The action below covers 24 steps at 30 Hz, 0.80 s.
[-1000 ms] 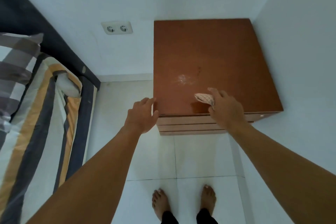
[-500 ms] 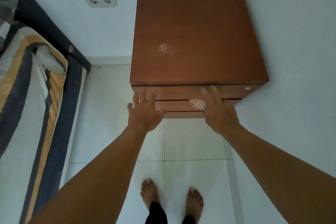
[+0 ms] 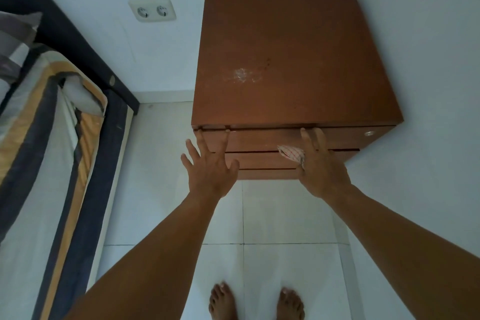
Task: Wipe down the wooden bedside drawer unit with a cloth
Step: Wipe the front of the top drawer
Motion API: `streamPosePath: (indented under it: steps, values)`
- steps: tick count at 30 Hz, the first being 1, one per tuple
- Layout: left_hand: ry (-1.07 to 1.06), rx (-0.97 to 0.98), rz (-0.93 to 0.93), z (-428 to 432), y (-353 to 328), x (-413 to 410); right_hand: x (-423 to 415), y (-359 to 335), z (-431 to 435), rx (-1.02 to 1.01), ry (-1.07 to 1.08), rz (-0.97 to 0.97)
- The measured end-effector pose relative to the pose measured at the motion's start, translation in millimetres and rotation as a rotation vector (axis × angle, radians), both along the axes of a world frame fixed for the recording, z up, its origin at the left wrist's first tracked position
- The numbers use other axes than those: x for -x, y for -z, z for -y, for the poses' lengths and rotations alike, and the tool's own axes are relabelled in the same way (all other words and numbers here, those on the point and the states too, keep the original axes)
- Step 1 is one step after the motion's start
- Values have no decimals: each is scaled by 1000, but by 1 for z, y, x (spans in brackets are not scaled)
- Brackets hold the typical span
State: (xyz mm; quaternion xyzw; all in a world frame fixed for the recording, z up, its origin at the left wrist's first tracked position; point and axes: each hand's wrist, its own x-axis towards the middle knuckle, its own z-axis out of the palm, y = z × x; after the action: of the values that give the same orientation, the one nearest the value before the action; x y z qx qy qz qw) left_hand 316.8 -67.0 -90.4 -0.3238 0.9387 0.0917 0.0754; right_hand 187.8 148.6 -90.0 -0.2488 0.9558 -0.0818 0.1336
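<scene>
Now the unit [image 3: 291,65] stands at twelve o'clock in the corner, my spread left hand [image 3: 210,166] bracing its front while my right hand [image 3: 320,166] pinches the cloth [image 3: 291,153] against the drawers, so next, I judge, comes a firm sideways sweep.

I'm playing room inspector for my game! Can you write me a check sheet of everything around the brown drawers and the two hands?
Surface: drawer unit top bare, with a whitish scuffed patch.
Job's things: checked cloth tucked under the right hand.
Clutter: nothing seen.
Grippers: left hand spread, fingertips hooked at the top drawer's upper edge; right hand against the drawer fronts, pinning the cloth.
Cables: nothing seen; double wall socket has nothing plugged in.
Surroundings: striped bed to the left, white tiled floor, bare feet below.
</scene>
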Motion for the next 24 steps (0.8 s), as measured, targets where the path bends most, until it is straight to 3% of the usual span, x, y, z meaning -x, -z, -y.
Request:
streamPosePath:
  steps: [7,14,18,24]
  values:
    - [-52,40,14,27,1,-14,-6,-8,4,67,-64,-165]
    - [-61,-46,-93,21,5,-16,-7,-3,2,41,-16,-180]
    - [-298,-152,-229,35,0,0,-3,0,10,36,-42,-178]
    - [-299,-157,-143,30,3,2,-3,2,5,37,-57,-181]
